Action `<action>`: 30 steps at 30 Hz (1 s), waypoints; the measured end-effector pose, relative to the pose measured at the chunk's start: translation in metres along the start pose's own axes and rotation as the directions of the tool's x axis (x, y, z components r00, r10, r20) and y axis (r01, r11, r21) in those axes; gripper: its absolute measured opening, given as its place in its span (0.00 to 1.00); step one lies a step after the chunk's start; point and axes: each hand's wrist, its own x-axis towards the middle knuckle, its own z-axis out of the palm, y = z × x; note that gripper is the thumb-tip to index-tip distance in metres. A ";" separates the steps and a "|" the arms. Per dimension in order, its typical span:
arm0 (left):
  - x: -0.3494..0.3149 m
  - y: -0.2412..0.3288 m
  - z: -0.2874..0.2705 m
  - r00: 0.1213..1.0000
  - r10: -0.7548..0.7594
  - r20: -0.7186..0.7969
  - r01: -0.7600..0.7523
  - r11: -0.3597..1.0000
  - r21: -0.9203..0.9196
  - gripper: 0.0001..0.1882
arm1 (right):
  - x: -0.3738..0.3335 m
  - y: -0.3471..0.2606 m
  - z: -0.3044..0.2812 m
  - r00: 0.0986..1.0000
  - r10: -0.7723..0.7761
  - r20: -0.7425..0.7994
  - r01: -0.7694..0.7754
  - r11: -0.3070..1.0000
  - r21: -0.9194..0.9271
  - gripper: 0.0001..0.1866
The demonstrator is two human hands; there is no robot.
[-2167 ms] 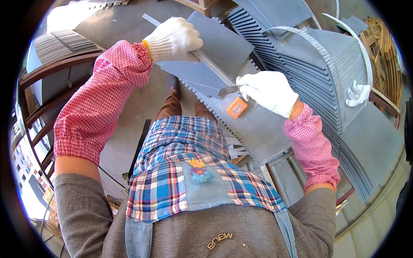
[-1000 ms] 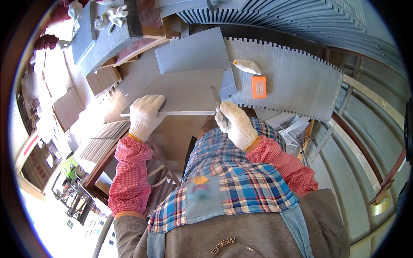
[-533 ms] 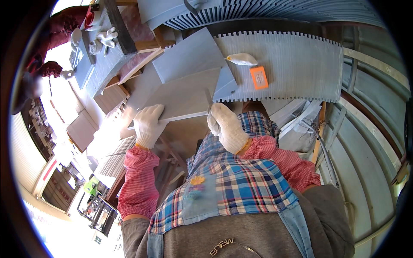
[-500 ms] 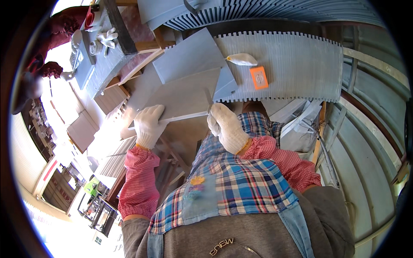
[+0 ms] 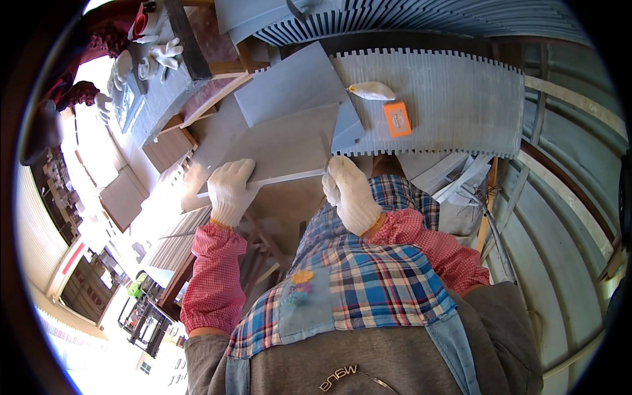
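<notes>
Both my hands wear white knit gloves. A flat grey panel (image 5: 276, 141) with a pale near edge lies in front of me. My left hand (image 5: 230, 191) is closed over the left part of that edge, the thumb on top. At the panel's right near corner, my right hand (image 5: 352, 194) is closed round a thin blade-like tool (image 5: 325, 142); its grip is hidden in the glove. The blade stands against the panel's right edge. Under and beyond this panel lies another grey panel (image 5: 283, 85), turned at an angle.
A ribbed grey stack (image 5: 454, 99) at right bears an orange box (image 5: 397, 119) and a white cloth-like bundle (image 5: 372, 91). More grey slats (image 5: 421, 20) stand behind. At far left, a person in dark red sleeves and white gloves works beside a bench (image 5: 168, 92). A metal wall (image 5: 559, 217) curves along the right.
The blade has moved slightly right and toward me along the panel's edge, with my right hand shifting a little right. My left hand keeps its hold. The other person's gloved hands have moved.
</notes>
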 end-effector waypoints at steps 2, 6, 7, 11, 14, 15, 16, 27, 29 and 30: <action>0.002 0.004 -0.003 1.000 0.001 0.000 -0.001 1.000 0.001 0.16 | -0.001 0.003 0.000 1.000 -0.001 -0.020 0.001 1.000 0.008 0.10; -0.001 0.003 -0.001 1.000 0.001 -0.003 -0.001 1.000 0.023 0.15 | -0.012 -0.006 0.016 0.992 0.063 -0.108 -0.066 0.998 -0.019 0.10; -0.001 0.002 -0.001 1.000 0.002 -0.007 -0.002 1.000 0.025 0.16 | -0.013 -0.007 0.017 0.992 0.075 -0.100 -0.077 0.997 -0.024 0.11; 0.000 0.002 -0.002 1.000 0.006 -0.013 -0.006 1.000 0.027 0.15 | -0.013 -0.007 0.013 0.994 0.094 -0.062 -0.093 0.996 0.012 0.09; 0.000 0.003 -0.002 1.000 0.004 -0.011 -0.004 1.000 0.017 0.15 | -0.012 -0.005 0.010 0.988 0.134 -0.070 -0.132 0.991 0.032 0.07; 0.000 0.004 -0.001 1.000 0.000 -0.013 0.000 1.000 0.012 0.15 | -0.013 -0.006 0.011 0.985 0.150 -0.081 -0.147 0.988 0.041 0.07; -0.001 0.004 -0.001 1.000 0.003 -0.017 -0.003 1.000 0.006 0.14 | -0.014 -0.006 0.011 0.982 0.166 -0.091 -0.162 0.985 0.050 0.07; -0.015 -0.004 0.009 0.993 -0.053 0.101 0.051 0.998 0.026 0.24 | -0.017 0.002 0.004 0.979 0.193 -0.066 -0.187 0.979 0.078 0.09; -0.014 -0.004 0.007 0.994 -0.044 0.097 0.041 0.999 0.025 0.24 | -0.020 -0.002 0.008 0.977 0.203 -0.064 -0.198 0.978 0.069 0.10; -0.014 -0.004 0.007 0.995 -0.038 0.095 0.036 0.999 0.025 0.24 | -0.021 -0.003 0.007 0.978 0.205 -0.042 -0.202 0.977 0.066 0.10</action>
